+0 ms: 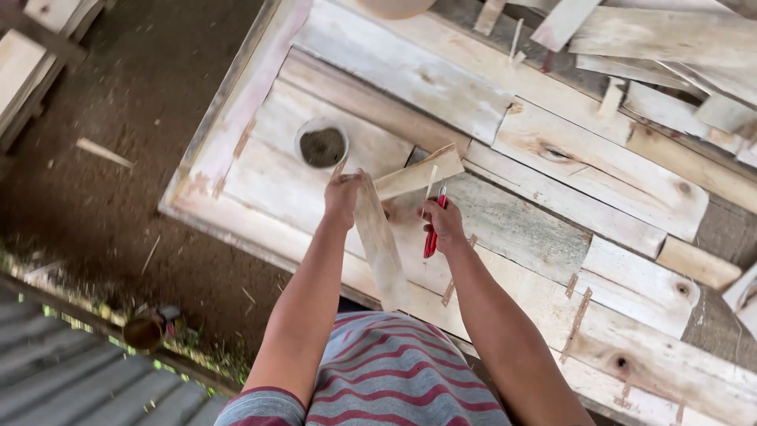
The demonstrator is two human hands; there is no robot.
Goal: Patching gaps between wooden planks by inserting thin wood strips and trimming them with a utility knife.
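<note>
Head view: a long wooden slat [380,241] stands on edge under the left hand [342,197], which clasps its top end where a shorter slat [418,173] meets it at an angle, both over the plank table [552,237]. The right hand [443,223] is clenched around a red-handled tool [431,233] just beside that joint. This looks like fitting the two pieces together; next, the corner must stay steady and square. A small dark-filled bowl [322,145] sits nearby.
</note>
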